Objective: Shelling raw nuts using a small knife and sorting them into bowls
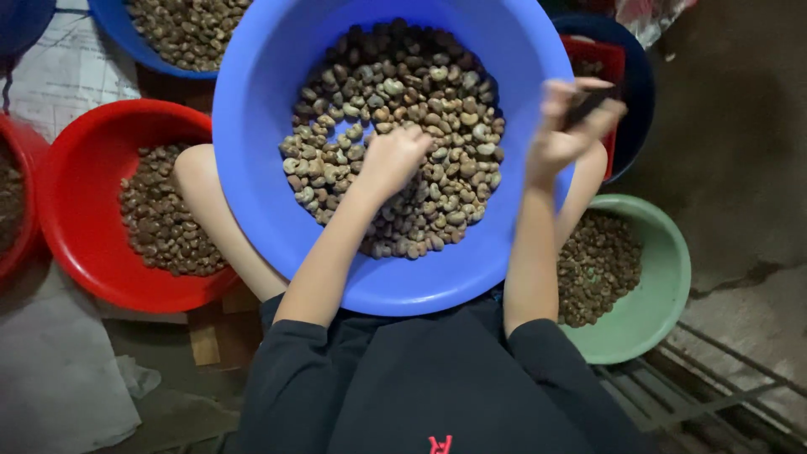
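Head view, left hand in nuts, blue basin

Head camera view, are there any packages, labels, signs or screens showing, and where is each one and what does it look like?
Printed sheet: flat on the floor, upper left, beside the red bowl; pale, faint dark print.
Wrapper: top right edge, crumpled, shiny, pale with red.
Shirt mark: bottom edge, small, red on black.
No screens or signs.

A large basin of nuts sits on the lap. Left of it stands a nut-filled bowl, right another bowl; a third bowl lies behind.
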